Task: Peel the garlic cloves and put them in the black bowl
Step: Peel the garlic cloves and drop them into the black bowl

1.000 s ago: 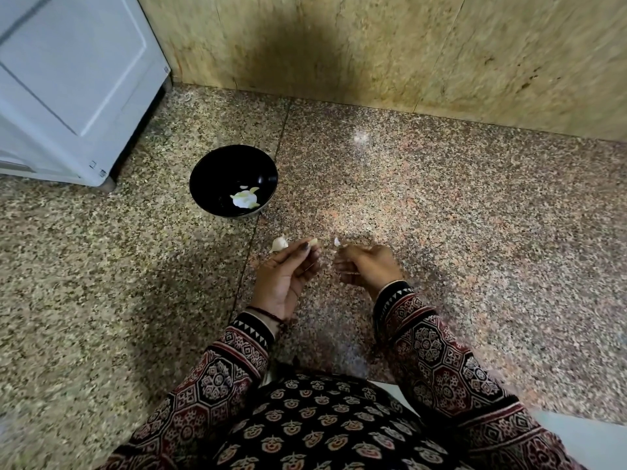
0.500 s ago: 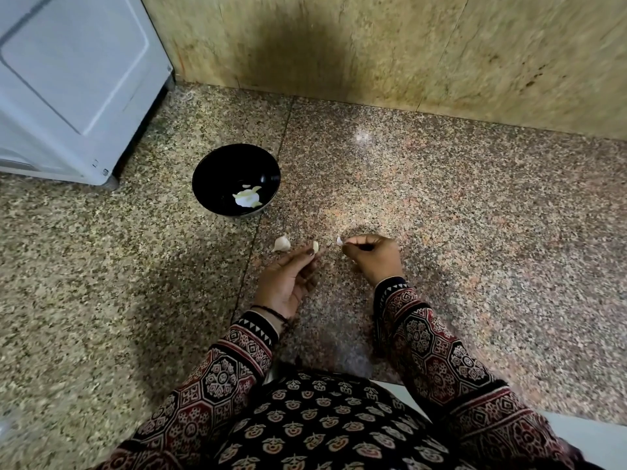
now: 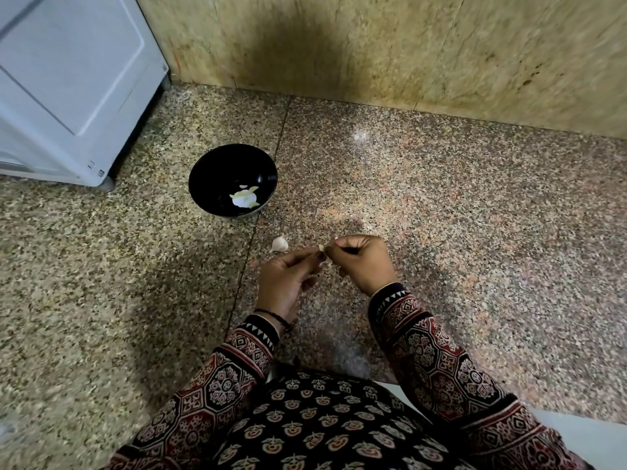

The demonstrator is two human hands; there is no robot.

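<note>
The black bowl (image 3: 232, 179) already has some peeled garlic in it, and one more clove (image 3: 280, 244) waits on the floor just past the hands. The left hand (image 3: 286, 283) and right hand (image 3: 361, 262) both pinch a small clove (image 3: 321, 247) between them. There is lots of bare floor (image 3: 458, 215) to the right; a white cabinet (image 3: 68, 86) stands on the left and the wall (image 3: 373, 52) is far off.

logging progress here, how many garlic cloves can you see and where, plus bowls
Black bowl: 1
Garlic clove pinched between left hand and right hand: 1
Garlic clove lying on the floor: 1
Pale garlic pieces in the bowl: one clump, count unclear
Total: 3 things, plus the clump
</note>
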